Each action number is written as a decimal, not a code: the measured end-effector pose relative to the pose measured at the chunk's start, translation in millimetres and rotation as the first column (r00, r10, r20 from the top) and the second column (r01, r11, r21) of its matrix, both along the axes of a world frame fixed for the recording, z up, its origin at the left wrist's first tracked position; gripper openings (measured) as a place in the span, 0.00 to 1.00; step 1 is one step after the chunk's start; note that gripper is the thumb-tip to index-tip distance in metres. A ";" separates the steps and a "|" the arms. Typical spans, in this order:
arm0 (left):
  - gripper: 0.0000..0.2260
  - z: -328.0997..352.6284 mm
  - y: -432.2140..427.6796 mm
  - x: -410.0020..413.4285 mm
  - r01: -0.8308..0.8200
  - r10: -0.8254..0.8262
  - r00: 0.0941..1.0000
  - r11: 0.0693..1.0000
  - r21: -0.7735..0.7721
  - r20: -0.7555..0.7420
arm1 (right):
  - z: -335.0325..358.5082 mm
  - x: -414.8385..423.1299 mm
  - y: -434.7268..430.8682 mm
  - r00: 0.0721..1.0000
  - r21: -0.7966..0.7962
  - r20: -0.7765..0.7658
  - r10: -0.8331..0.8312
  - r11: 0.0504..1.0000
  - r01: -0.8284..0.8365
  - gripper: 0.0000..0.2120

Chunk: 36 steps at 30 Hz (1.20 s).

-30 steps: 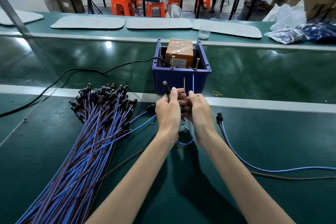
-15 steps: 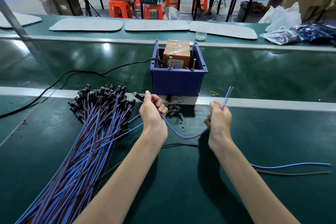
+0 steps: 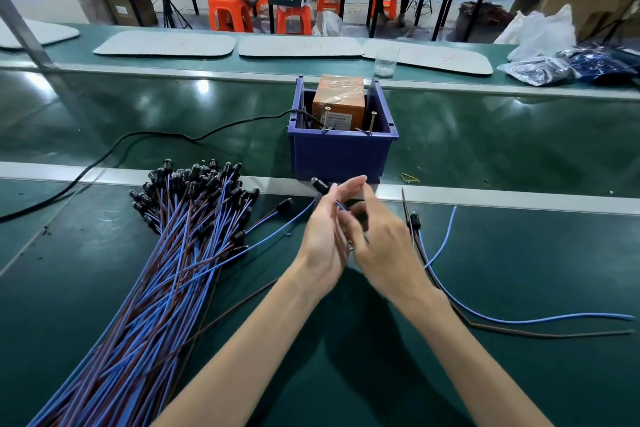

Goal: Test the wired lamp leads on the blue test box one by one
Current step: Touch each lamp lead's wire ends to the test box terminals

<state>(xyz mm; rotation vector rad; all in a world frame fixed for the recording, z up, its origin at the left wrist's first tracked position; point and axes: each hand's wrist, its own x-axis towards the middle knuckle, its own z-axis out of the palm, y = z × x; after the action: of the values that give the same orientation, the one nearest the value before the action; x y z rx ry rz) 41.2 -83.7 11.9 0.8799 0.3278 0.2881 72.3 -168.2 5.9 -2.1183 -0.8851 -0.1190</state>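
The person is readying one lamp lead (image 3: 319,186) just near of the blue test box (image 3: 341,156), its black head pointing far-left and its long axis running back into the hands. The left hand (image 3: 325,236) is stretching its fingers alongside; whether it is gripping, I cannot tell. The right hand (image 3: 377,239) is seemingly pinching the lead's wires. Next, the wire tails are needing separate contact with the box's upright pins (image 3: 372,121).

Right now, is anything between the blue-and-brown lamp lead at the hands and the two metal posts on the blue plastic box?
Nothing visible. The lamp lead is up between the left hand and right hand, just short of the blue plastic box. The two metal posts stand bare on its near rim.
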 end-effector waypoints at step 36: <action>0.07 -10.5 12.2 -19.2 -0.223 0.321 0.894 -0.284 0.932 0.312 | 14.6 20.2 33.0 0.384 0.621 -0.784 0.488 0.599 0.506 0.13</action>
<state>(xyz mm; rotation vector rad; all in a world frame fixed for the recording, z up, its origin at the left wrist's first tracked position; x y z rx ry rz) 22.0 -71.5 1.3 2.5592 0.3190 1.1131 92.5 -135.1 20.5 -0.9130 0.0149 0.5750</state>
